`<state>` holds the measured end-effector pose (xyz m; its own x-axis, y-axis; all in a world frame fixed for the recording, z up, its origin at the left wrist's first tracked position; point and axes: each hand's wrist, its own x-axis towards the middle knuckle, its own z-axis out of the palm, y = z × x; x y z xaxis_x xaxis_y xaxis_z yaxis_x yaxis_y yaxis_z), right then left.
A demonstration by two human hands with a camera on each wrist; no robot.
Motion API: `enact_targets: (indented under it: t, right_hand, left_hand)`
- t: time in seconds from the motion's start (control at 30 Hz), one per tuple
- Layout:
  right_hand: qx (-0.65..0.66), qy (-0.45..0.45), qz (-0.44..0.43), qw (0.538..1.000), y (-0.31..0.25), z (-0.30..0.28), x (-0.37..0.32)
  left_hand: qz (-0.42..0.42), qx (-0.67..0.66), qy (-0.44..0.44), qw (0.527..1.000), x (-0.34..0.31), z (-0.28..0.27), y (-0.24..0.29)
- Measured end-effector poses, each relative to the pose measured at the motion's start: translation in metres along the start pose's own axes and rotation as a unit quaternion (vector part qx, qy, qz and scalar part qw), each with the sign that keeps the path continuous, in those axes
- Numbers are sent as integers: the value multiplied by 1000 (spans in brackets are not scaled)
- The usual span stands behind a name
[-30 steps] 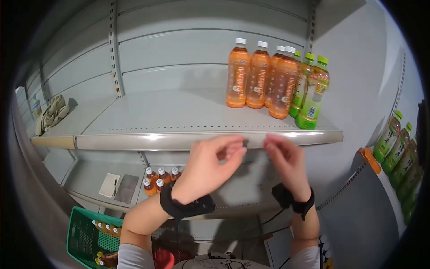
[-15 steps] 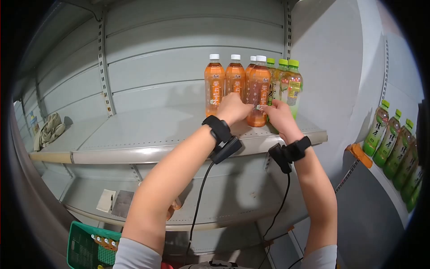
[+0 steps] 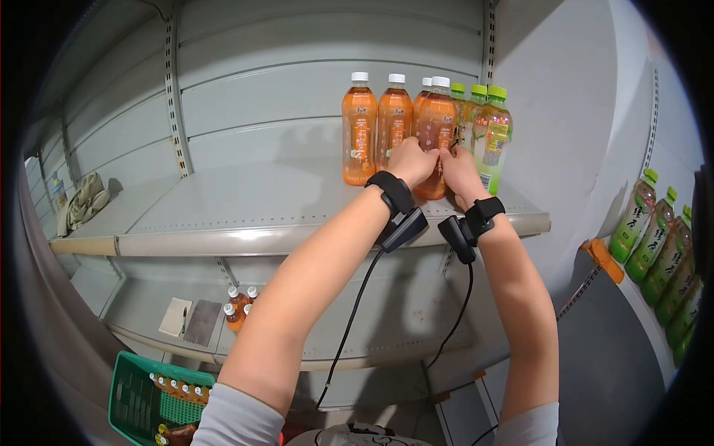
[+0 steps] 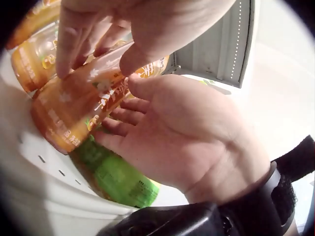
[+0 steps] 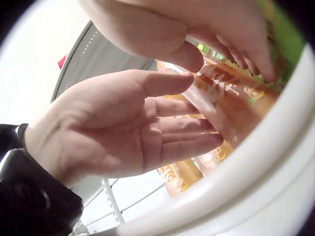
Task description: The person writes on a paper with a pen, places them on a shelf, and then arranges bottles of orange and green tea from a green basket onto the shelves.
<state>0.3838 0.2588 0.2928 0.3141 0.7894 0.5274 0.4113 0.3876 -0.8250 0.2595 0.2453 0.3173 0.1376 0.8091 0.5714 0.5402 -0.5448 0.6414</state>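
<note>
An orange drink bottle with a white cap (image 3: 437, 119) stands at the front of its group on the upper shelf. My left hand (image 3: 413, 162) touches its left side and my right hand (image 3: 462, 175) its right side, low on the bottle. In the left wrist view, the fingers of the right hand (image 4: 162, 125) lie nearly straight along the bottle, both thumbs in front of its label. The left hand (image 5: 110, 120) in the right wrist view has its fingers extended beside it. More orange bottles (image 3: 360, 137) stand to the left, green-capped bottles (image 3: 495, 130) to the right.
The upper shelf's metal edge (image 3: 282, 239) runs below the forearms. Small amber bottles (image 3: 233, 316), a notepad (image 3: 175, 316) and a grey pad lie on the lower shelf. A green basket (image 3: 119, 394) holds bottles. Several green bottles (image 3: 647, 245) line the right shelf. Cables hang from both wrists.
Both hands moved up and forward from in front of the shelf edge to the front orange bottle. In the last half second they stayed at it while the head view shifted slightly.
</note>
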Motion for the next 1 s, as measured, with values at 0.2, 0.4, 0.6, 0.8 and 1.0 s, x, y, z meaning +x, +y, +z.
enact_targets:
  t: [0.2, 0.4, 0.6, 0.8, 1.0]
  right_hand:
    - [81, -39, 14, 996, -11, -2, -3]
    - [101, -14, 13, 995, -16, 0, -10]
    - [173, -47, -12, 984, -11, 0, -14]
    - [189, -77, 49, 978, -49, -13, -45]
    - [249, -101, -62, 961, -100, -17, -73]
  left_hand:
    - [-11, -34, -8, 999, 4, -3, 1]
    - [-13, -106, 18, 994, 8, 4, -12]
    - [2, -34, -2, 999, 1, -11, -9]
    - [8, -38, -23, 999, -9, -33, -7]
    - [73, -20, 77, 994, -54, -84, 30]
